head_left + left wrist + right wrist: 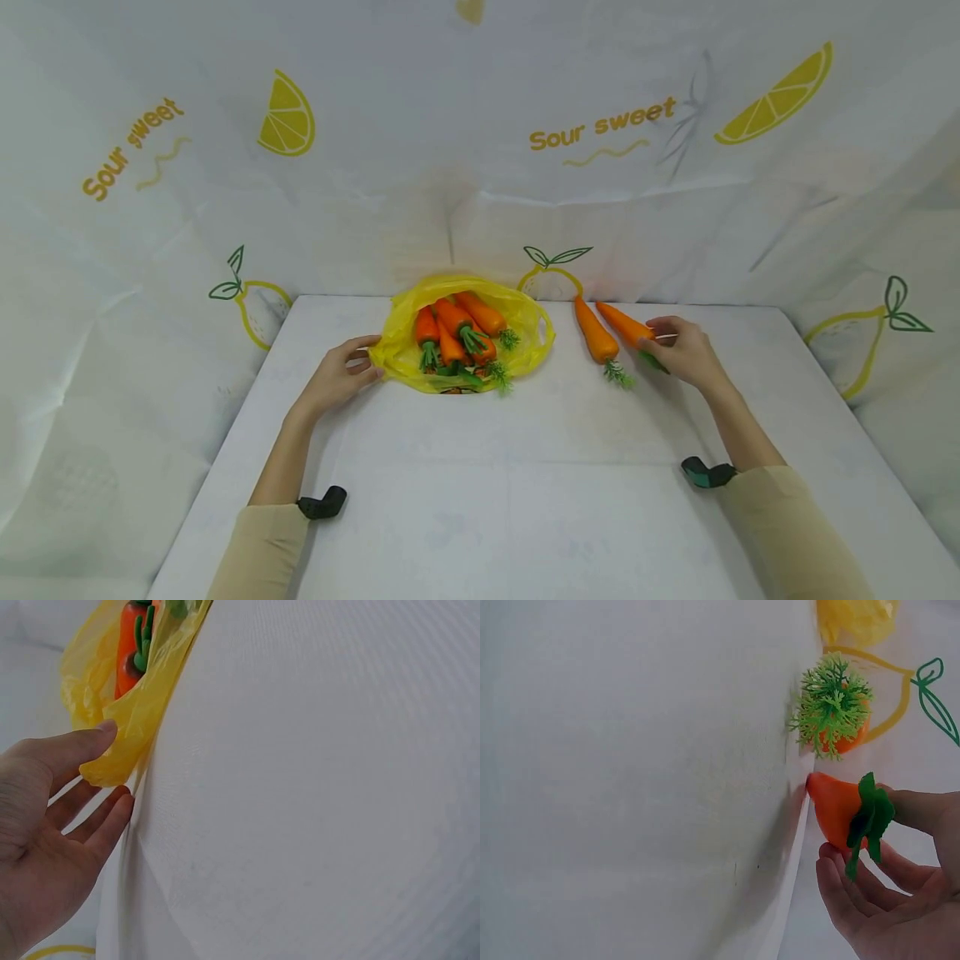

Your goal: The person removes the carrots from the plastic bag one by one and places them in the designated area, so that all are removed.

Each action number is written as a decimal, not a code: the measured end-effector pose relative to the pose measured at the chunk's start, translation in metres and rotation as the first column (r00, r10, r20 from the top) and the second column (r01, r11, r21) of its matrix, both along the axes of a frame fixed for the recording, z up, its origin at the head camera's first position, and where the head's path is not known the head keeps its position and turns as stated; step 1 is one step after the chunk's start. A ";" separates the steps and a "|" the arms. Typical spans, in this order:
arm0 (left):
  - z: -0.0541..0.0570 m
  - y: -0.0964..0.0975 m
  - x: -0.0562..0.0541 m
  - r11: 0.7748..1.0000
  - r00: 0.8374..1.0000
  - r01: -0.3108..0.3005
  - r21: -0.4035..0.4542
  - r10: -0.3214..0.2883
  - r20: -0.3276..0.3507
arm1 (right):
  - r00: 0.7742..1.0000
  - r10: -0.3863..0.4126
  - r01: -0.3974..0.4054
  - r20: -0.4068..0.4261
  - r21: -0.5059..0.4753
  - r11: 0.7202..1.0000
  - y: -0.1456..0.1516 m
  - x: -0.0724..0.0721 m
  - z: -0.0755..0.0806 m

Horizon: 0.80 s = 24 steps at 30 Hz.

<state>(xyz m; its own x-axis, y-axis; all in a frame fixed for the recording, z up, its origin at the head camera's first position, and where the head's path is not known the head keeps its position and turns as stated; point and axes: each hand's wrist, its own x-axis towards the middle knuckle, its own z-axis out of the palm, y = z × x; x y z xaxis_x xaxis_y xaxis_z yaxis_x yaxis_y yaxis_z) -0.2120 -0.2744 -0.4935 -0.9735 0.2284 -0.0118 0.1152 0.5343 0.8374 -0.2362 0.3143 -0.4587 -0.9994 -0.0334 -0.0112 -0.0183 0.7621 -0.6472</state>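
Note:
A yellow plastic bag (534,343) lies on its side at the back of the table, its mouth facing me. Several toy carrots (482,314) with green tops are inside it. My left hand (343,372) holds the bag's left edge. In the left wrist view, the thumb lies over the yellow plastic (120,761) and the fingers are behind it. On the right, my right hand (686,354) grips an orange toy carrot (624,323) near its leafy end, its tip pointing to the back left. The right wrist view shows flat dark green leaves (871,817) on this carrot.
Another toy carrot (596,333) with a feathery green top lies between the bag and my right hand. A white cloth covers the table (487,500). Close behind its back edge hangs a white curtain (420,200) with lemon prints.

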 end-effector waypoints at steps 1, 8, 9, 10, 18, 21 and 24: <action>0.000 0.000 0.000 1.000 1.000 0.000 0.000 0.000 0.001 | 1.000 0.003 -0.003 0.009 0.004 1.000 -0.001 0.000 0.000; 0.003 0.000 0.001 1.000 1.000 0.001 0.001 -0.001 0.012 | 0.999 0.024 -0.024 0.049 0.012 1.000 -0.005 -0.002 -0.001; 0.003 0.001 0.001 1.000 1.000 0.001 0.000 -0.001 0.012 | 0.998 0.028 -0.029 0.053 0.009 1.000 -0.005 -0.003 -0.002; 0.003 0.001 0.001 1.000 1.000 0.000 0.001 0.000 0.012 | 0.998 0.033 -0.033 0.057 0.008 0.999 -0.005 -0.003 -0.002; 0.002 0.003 0.001 1.000 1.000 0.004 0.008 -0.004 0.002 | 0.998 0.043 -0.043 0.055 0.005 0.999 -0.003 -0.002 -0.002; 0.002 0.003 0.001 1.000 1.000 0.001 0.007 -0.001 0.003 | 0.999 0.043 -0.043 0.029 -0.002 0.999 -0.004 0.000 0.001; 0.002 0.002 0.000 1.000 1.000 -0.003 0.009 0.003 0.003 | 0.999 0.043 -0.043 0.005 -0.006 0.999 -0.006 0.001 0.007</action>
<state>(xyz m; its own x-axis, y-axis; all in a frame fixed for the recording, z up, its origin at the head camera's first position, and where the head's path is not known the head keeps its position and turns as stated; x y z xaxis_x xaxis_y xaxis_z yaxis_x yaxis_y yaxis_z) -0.2116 -0.2721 -0.4915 -0.9741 0.2256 -0.0121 0.1115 0.5268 0.8427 -0.2355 0.3080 -0.4522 -0.9969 -0.0764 -0.0158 -0.0477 0.7569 -0.6517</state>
